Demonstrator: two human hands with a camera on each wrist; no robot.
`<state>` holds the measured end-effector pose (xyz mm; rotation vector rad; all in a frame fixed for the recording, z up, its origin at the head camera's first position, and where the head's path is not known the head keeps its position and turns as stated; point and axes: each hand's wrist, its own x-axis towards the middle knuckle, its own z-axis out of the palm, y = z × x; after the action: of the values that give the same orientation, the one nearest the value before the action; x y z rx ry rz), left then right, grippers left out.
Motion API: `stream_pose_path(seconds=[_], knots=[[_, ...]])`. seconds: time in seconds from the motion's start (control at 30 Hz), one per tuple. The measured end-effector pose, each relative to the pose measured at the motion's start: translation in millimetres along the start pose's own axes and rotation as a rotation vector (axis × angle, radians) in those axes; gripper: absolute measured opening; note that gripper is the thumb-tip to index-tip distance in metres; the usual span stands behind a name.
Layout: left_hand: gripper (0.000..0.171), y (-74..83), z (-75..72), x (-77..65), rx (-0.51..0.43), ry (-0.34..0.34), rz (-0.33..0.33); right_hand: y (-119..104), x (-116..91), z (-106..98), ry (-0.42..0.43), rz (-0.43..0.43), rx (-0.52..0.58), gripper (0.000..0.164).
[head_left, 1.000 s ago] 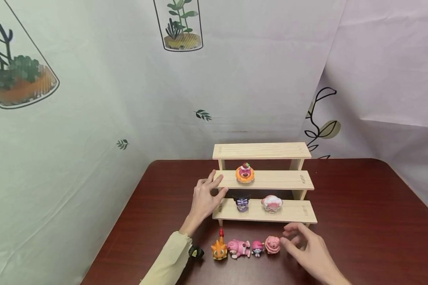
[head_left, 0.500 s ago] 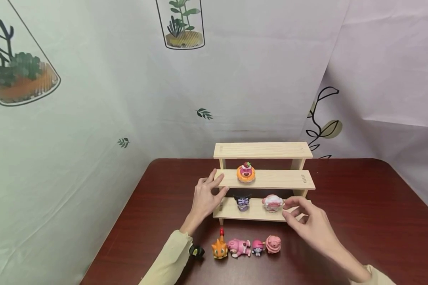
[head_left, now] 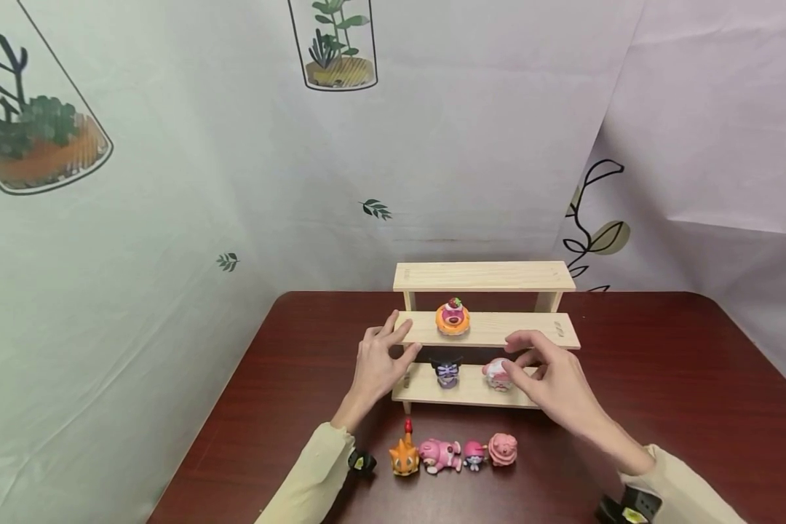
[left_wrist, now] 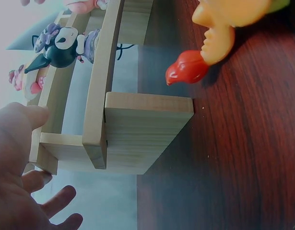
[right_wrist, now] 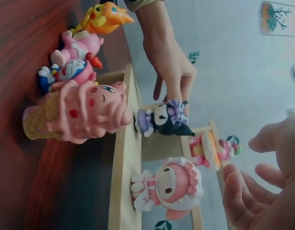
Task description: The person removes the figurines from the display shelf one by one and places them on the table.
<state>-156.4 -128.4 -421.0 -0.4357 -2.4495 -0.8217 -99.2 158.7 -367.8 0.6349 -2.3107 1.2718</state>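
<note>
While the left hand (head_left: 376, 364) rests against the left end of the wooden rack (head_left: 485, 276), its fingers spread and its thumb near the front edge of the middle shelf, the right hand (head_left: 553, 378) hangs before the rack's right half, fingers loosely bent, a wide gap between thumb and forefinger, gripping nothing. Just beside that hand, on the rack's bottom shelf right of the middle, sits a white-hooded pink figure (head_left: 495, 374); the right wrist view shows it apart from the fingers. Left of the middle on the same shelf stands a black-and-purple figure (head_left: 447, 374), upright, and on the rack's middle shelf sits a figure with an orange ring (head_left: 453, 319). On the table (head_left: 648, 378) in front of the rack, left to right, are an orange figure (head_left: 405, 460) with its red-tipped tail toward the rack, a pink figure (head_left: 439, 455) lying down, a small pink-capped figure (head_left: 474, 453) and a pink ice-cream-cone figure (head_left: 503, 449).
</note>
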Motion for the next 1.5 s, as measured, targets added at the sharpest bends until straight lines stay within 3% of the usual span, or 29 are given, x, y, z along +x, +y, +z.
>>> stream_pose_path(seconds=[0.23, 0.6, 1.5], knots=[[0.047, 0.7, 0.2, 0.6, -0.006, 0.002, 0.003, -1, 11, 6, -0.019, 0.000, 0.020, 0.032], [0.047, -1.9, 2.2, -0.3, 0.003, 0.007, 0.014, -1, 26, 15, -0.040, 0.077, 0.002, 0.034], [0.047, -1.1, 0.8, -0.3, 0.006, 0.007, 0.003, 6, 49, 33, -0.100, 0.117, 0.083, 0.035]])
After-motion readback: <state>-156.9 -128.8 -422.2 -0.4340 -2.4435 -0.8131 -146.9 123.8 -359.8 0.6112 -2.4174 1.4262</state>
